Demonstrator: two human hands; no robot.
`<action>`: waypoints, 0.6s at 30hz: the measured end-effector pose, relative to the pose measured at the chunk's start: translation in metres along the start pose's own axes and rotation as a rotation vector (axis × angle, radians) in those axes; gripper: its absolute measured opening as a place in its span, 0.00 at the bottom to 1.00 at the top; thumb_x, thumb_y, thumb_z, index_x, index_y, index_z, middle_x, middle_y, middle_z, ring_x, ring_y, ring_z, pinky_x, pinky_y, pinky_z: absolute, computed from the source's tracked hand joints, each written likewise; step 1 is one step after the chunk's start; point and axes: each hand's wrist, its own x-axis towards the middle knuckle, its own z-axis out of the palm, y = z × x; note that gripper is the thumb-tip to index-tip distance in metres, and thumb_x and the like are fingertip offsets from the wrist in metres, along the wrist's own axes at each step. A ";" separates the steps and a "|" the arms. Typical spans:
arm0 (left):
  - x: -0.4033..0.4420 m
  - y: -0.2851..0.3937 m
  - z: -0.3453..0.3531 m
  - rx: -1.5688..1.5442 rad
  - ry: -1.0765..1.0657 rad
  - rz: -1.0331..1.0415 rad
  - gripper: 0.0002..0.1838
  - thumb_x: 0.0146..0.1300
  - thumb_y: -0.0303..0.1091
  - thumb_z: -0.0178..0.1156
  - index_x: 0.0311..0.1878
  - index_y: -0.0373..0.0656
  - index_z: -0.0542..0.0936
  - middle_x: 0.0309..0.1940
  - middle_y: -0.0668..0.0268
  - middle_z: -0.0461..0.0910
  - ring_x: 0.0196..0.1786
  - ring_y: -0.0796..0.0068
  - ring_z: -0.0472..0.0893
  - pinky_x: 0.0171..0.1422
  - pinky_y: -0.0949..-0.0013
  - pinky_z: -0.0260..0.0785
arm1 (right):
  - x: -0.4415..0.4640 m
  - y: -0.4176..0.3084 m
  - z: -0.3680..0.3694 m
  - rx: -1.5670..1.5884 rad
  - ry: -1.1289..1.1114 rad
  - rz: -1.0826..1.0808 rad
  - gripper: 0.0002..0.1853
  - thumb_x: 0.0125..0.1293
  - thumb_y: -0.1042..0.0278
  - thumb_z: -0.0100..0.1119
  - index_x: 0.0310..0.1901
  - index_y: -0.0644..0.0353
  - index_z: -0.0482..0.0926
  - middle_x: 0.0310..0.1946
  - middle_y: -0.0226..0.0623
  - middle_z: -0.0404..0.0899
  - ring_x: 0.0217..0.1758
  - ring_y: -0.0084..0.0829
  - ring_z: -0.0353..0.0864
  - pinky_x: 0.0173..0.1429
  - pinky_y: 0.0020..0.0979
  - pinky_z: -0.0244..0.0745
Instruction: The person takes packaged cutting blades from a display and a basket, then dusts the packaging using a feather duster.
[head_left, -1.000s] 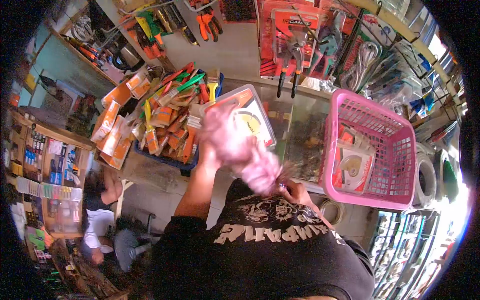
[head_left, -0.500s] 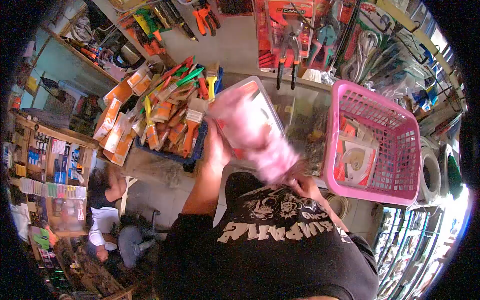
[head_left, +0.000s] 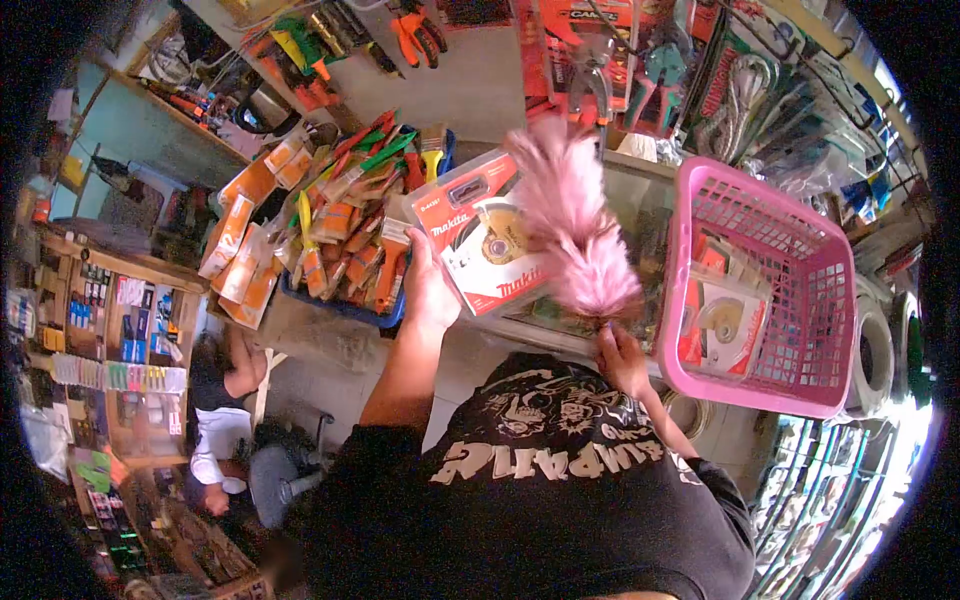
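Note:
My left hand [head_left: 432,285] grips the lower left edge of a red and white Makita blade package [head_left: 478,235], tilted with its printed face up. A round gold and black disc shows in it. In my right hand [head_left: 620,358], closed round the handle, a pink feather duster [head_left: 575,220] points up and overlaps the package's right side. To the right, a pink plastic basket [head_left: 675,345] holds similar packages [head_left: 722,325].
A blue tray [head_left: 345,312] heaped with paintbrushes [head_left: 345,240] stands left of the package, beside orange boxes [head_left: 235,235]. Pliers [head_left: 590,90] hang above the glass counter [head_left: 640,200]. Another person [head_left: 222,440] is at lower left.
The duster has swung from over the package to its right and is now sharp instead of blurred. The package's printed face has come into view. Both hands keep their holds.

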 end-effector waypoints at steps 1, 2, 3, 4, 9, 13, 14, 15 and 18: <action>0.001 0.000 0.001 -0.007 0.021 -0.015 0.34 0.61 0.60 0.34 0.61 0.42 0.56 0.59 0.62 0.62 0.60 0.66 0.63 0.63 0.60 0.53 | 0.002 0.011 0.005 -0.081 0.028 -0.083 0.26 0.59 0.43 0.42 0.49 0.56 0.70 0.33 0.52 0.75 0.37 0.48 0.76 0.40 0.44 0.69; 0.001 -0.002 0.004 -0.015 0.041 -0.034 0.34 0.61 0.60 0.34 0.61 0.43 0.57 0.58 0.63 0.62 0.59 0.66 0.64 0.63 0.60 0.53 | -0.001 0.009 0.006 -0.164 0.058 -0.161 0.25 0.59 0.45 0.43 0.48 0.56 0.70 0.34 0.51 0.75 0.37 0.48 0.76 0.40 0.43 0.69; -0.001 -0.001 0.017 0.108 0.124 0.025 0.31 0.63 0.57 0.35 0.59 0.43 0.59 0.56 0.63 0.65 0.58 0.67 0.65 0.62 0.60 0.55 | -0.011 0.007 0.004 -0.159 0.072 -0.355 0.23 0.59 0.47 0.44 0.46 0.58 0.72 0.36 0.51 0.75 0.40 0.47 0.75 0.42 0.41 0.68; 0.000 -0.004 0.015 0.100 0.114 0.005 0.31 0.63 0.57 0.36 0.59 0.43 0.59 0.55 0.63 0.65 0.57 0.67 0.65 0.62 0.60 0.56 | -0.016 0.003 0.006 -0.081 0.066 -0.306 0.23 0.59 0.47 0.44 0.46 0.59 0.71 0.36 0.51 0.75 0.41 0.48 0.74 0.43 0.41 0.68; 0.008 -0.015 0.017 0.032 0.030 -0.032 0.37 0.59 0.63 0.35 0.61 0.41 0.57 0.58 0.59 0.62 0.60 0.61 0.62 0.63 0.55 0.52 | -0.020 0.011 0.008 0.012 0.095 -0.196 0.22 0.59 0.49 0.48 0.45 0.60 0.71 0.29 0.51 0.75 0.35 0.48 0.76 0.39 0.40 0.68; 0.023 -0.024 -0.010 0.452 -0.111 0.085 0.34 0.61 0.59 0.36 0.61 0.41 0.57 0.59 0.61 0.61 0.60 0.62 0.63 0.63 0.56 0.53 | -0.028 0.006 0.011 -0.035 0.095 -0.290 0.22 0.59 0.48 0.48 0.44 0.60 0.72 0.20 0.49 0.74 0.26 0.48 0.76 0.31 0.41 0.67; 0.023 -0.022 -0.010 0.431 -0.125 0.079 0.32 0.62 0.57 0.36 0.61 0.41 0.57 0.59 0.61 0.61 0.59 0.62 0.63 0.63 0.56 0.53 | -0.029 0.001 0.011 -0.007 0.118 -0.289 0.22 0.59 0.48 0.48 0.44 0.60 0.72 0.19 0.48 0.74 0.25 0.47 0.76 0.30 0.41 0.67; 0.011 -0.015 0.003 0.174 -0.084 0.006 0.32 0.63 0.56 0.36 0.61 0.41 0.58 0.58 0.61 0.62 0.59 0.61 0.63 0.63 0.56 0.53 | -0.026 0.005 0.018 0.163 0.168 -0.240 0.22 0.60 0.49 0.48 0.45 0.59 0.72 0.23 0.50 0.74 0.29 0.47 0.77 0.34 0.40 0.69; 0.002 -0.010 0.009 0.043 -0.027 -0.032 0.28 0.64 0.50 0.37 0.60 0.39 0.57 0.56 0.63 0.65 0.58 0.62 0.65 0.62 0.57 0.55 | -0.023 0.009 0.026 0.209 0.189 -0.134 0.20 0.60 0.50 0.47 0.46 0.58 0.72 0.27 0.52 0.75 0.32 0.48 0.77 0.39 0.41 0.70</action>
